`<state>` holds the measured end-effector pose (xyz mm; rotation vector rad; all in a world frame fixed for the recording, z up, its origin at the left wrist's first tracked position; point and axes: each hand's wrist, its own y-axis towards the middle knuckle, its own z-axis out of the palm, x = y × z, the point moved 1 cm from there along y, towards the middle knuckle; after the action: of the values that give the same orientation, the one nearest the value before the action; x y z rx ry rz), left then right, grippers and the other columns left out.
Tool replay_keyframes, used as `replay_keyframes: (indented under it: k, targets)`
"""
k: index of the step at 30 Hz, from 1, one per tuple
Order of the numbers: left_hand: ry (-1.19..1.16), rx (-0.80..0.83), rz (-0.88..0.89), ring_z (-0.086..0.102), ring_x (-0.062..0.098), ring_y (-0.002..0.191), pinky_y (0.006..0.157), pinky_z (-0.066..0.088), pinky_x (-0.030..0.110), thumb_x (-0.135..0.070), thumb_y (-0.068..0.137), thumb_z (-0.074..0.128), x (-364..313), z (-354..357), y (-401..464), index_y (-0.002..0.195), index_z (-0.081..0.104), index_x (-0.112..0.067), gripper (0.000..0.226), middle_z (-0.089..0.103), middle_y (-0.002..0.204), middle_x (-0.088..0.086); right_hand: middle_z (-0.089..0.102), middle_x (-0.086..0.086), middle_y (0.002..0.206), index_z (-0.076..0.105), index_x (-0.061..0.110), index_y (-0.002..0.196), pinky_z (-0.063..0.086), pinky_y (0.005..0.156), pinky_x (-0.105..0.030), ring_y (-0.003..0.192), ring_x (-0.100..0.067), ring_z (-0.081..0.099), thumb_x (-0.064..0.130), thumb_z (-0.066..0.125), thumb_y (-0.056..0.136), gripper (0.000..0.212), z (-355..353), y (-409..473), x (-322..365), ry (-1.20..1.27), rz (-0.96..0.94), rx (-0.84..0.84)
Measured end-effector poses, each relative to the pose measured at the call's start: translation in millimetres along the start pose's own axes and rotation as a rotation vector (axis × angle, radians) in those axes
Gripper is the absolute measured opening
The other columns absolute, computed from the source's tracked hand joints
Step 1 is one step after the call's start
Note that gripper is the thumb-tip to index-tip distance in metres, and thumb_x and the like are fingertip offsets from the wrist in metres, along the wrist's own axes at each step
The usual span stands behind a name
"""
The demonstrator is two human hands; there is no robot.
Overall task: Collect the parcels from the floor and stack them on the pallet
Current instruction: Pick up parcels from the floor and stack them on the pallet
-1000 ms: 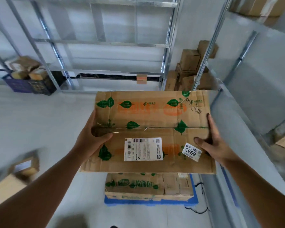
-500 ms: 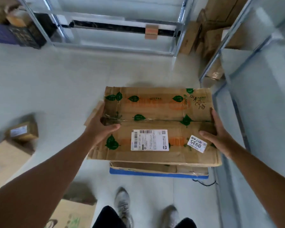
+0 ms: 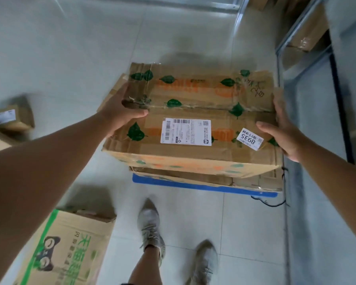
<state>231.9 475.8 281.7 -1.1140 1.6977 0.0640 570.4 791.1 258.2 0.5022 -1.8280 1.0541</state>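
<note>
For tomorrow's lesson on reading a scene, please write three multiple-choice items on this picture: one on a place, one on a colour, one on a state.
1. Where is the box with the cat face?
A. On the floor at lower left
B. On the shelf at right
C. On top of the held box

2. What colour is the pallet?
A. Red
B. Blue
C. Yellow

3. How is the box with the 8935 sticker held?
A. By one hand from above
B. Not touched by any hand
C. By both hands, one at each end

Answers:
1 A: the box with the cat face sits on the floor beside the person's feet.
2 B: the pallet shows a blue edge under the lower box.
3 C: the left hand and right hand grip opposite ends of the box with the 8935 sticker.
</note>
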Motion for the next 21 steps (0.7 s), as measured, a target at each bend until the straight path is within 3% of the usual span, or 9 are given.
replay_keyframes:
  k: [4, 8, 10, 15, 18, 21]
  targets:
    - [-0.002, 0.007, -0.001, 0.065, 0.032, 0.123, 0.111, 0.048, 0.059, -0.012, 0.078, 0.092, 21, 16, 10, 0.162, 0.032, -0.038, 0.107, 0.067, 0.136, 0.009, 0.048, -0.005, 0.154, 0.013, 0.054, 0.160, 0.053, 0.103, -0.055, 0.128, -0.028, 0.063, 0.014, 0.072, 0.093, 0.097, 2, 10, -29, 0.034, -0.021, -0.019]
    - [0.007, 0.003, 0.004, 0.064, 0.031, 0.124, 0.112, 0.049, 0.057, -0.010, 0.078, 0.091, 45, 26, 10, 0.161, 0.034, -0.038, 0.104, 0.065, 0.137, 0.009, 0.056, 0.006, 0.142, 0.014, 0.058, 0.157, 0.060, 0.090, -0.041, 0.122, -0.021, 0.066, 0.013, 0.070, 0.095, 0.094, 17, 8, -56, 0.034, -0.012, -0.033]
    - [0.006, -0.006, 0.018, 0.064, 0.030, 0.125, 0.111, 0.051, 0.055, -0.010, 0.078, 0.092, 53, 29, 7, 0.162, 0.034, -0.038, 0.106, 0.064, 0.138, 0.008, 0.055, 0.006, 0.142, 0.018, 0.060, 0.155, 0.060, 0.090, -0.041, 0.121, -0.018, 0.066, 0.014, 0.070, 0.095, 0.091, 23, 6, -66, 0.053, -0.023, -0.065]
    - [0.002, 0.023, 0.030, 0.063, 0.031, 0.127, 0.114, 0.047, 0.057, -0.011, 0.077, 0.092, 56, 28, 7, 0.163, 0.032, -0.036, 0.107, 0.064, 0.141, 0.010, 0.059, 0.007, 0.142, 0.031, 0.078, 0.127, 0.063, 0.087, -0.038, 0.120, -0.016, 0.068, 0.026, 0.075, 0.083, 0.081, 29, 2, -71, 0.069, -0.035, -0.086]
    - [0.012, 0.016, 0.035, 0.060, 0.032, 0.131, 0.117, 0.044, 0.058, -0.011, 0.079, 0.091, 56, 25, 5, 0.163, 0.031, -0.036, 0.107, 0.061, 0.146, 0.011, 0.059, 0.005, 0.142, 0.029, 0.072, 0.137, 0.062, 0.087, -0.036, 0.121, -0.017, 0.068, 0.023, 0.074, 0.084, 0.086, 31, 2, -71, 0.075, -0.058, -0.088]
    - [0.022, 0.031, 0.047, 0.060, 0.032, 0.131, 0.116, 0.044, 0.058, -0.011, 0.080, 0.090, 54, 25, 3, 0.163, 0.030, -0.036, 0.106, 0.061, 0.145, 0.010, 0.057, 0.003, 0.145, 0.021, 0.055, 0.157, 0.061, 0.091, -0.040, 0.123, -0.019, 0.067, 0.022, 0.074, 0.083, 0.096, 31, 1, -75, 0.080, -0.074, -0.080]
